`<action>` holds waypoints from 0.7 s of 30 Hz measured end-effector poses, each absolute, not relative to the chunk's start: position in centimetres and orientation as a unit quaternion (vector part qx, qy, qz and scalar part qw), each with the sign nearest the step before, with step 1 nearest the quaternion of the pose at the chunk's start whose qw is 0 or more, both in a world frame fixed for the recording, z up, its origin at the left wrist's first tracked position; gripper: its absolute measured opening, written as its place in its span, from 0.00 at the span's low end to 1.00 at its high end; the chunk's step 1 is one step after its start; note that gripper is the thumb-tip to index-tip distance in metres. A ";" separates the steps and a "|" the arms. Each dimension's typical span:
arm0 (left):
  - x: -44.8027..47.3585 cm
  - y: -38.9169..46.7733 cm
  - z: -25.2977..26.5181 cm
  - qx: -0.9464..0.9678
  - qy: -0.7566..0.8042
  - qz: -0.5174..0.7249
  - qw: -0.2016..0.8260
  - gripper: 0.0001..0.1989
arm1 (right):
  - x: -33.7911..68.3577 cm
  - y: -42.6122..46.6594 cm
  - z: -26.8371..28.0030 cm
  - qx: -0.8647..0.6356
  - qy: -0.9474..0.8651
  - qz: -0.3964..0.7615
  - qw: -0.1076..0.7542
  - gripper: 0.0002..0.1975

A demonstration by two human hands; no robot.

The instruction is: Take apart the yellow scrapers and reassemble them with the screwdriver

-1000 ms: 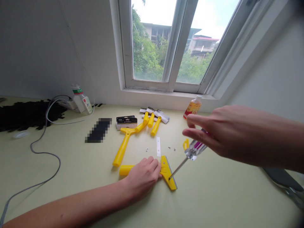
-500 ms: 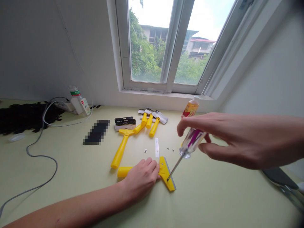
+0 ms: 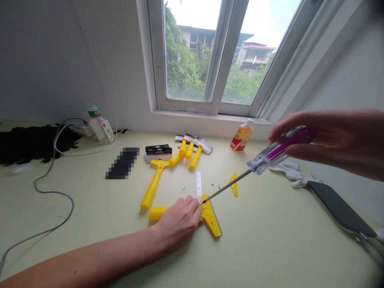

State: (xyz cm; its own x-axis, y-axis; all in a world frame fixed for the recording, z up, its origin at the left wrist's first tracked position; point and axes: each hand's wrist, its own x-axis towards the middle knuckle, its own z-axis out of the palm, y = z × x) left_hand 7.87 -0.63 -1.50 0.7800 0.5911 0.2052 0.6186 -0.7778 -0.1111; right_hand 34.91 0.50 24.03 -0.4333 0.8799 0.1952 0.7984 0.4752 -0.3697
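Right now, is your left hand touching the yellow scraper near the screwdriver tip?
Touching. The head view shows the left hand closed over the yellow scraper, whose handle end pokes out.

Before us, a wide window is set into a white wall, its pale frame dividing the glass with a thick upright. Through it we see leafy green trees, a grey building, another with a pinkish roof edge, and a bright, washed-out sky. Daylight comes in from there; we find the wall left of the opening sunk in grey shadow, while the right wall looks paler. Below the ledge, our pale yellow-green surface meets the wall and spreads broadly toward us.
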 end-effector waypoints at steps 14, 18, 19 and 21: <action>7.7 -0.4 -0.2 -0.933 -0.343 -0.102 0.039 0.11 | 38.3 3.6 18.4 -0.529 -0.782 0.214 0.250 0.18; 7.6 -0.1 0.0 -0.933 -0.339 -0.115 0.044 0.11 | 38.1 5.4 16.9 -0.497 -0.790 0.221 0.282 0.24; 7.6 -0.1 -0.1 -0.933 -0.338 -0.115 0.045 0.12 | 38.3 5.7 16.6 -0.487 -0.792 0.231 0.286 0.25; 7.7 -0.1 -0.2 -0.933 -0.339 -0.113 0.042 0.13 | 38.7 6.1 16.2 -0.471 -0.795 0.248 0.292 0.24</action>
